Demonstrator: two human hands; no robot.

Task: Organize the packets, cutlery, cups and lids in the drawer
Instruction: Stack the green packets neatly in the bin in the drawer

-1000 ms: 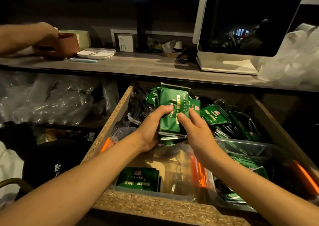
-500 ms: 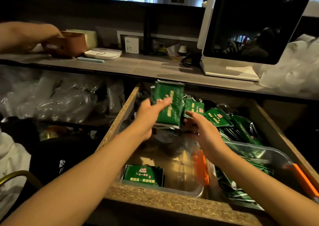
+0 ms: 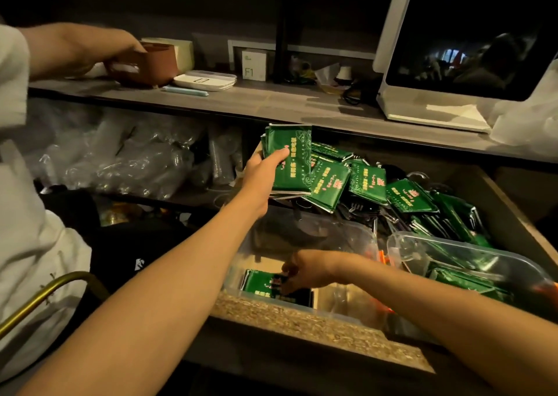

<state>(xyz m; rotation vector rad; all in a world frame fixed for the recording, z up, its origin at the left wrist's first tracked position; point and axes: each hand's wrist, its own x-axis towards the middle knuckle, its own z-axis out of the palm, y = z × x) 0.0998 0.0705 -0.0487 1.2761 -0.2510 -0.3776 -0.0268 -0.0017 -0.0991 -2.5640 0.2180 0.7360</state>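
Two hands are now working apart: I'm seeing the left hand (image 3: 262, 174) clamping the stack of packets (image 3: 290, 159) above the drawer's (image 3: 317, 324) far-left corner, while the right hand (image 3: 308, 270), dropped from it, is pinching the lone packet (image 3: 259, 284) in the clear bin (image 3: 347, 312) by the front edge, probably gathering strays.

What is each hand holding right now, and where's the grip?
Left hand grips a stack of green packets by its lower left edge. Right hand reaches a packet in the clear tub; grip unclear.
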